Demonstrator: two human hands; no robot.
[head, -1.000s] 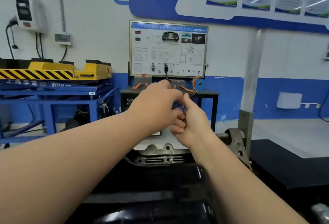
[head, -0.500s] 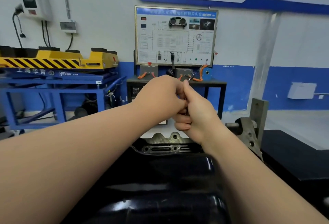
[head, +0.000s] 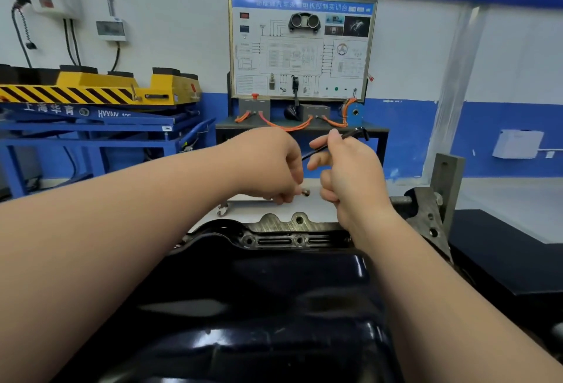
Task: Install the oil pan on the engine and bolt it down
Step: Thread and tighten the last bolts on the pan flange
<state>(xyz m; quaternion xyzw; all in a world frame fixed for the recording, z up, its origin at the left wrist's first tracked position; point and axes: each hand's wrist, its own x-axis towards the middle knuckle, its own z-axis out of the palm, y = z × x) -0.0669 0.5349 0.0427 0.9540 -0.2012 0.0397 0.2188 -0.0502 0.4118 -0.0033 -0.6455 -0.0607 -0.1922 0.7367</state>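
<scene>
Black oil pan [head: 274,306] sits on the engine block [head: 275,225], right below both hands. Left hand [head: 268,165] pinches a small bolt [head: 305,192] above the pan's far flange. Right hand [head: 350,175], just beside it, grips a hex key [head: 350,134].

Left hand [head: 268,166] pinches a bolt [head: 305,191]; right hand [head: 350,175] grips a hex key [head: 350,135].
</scene>
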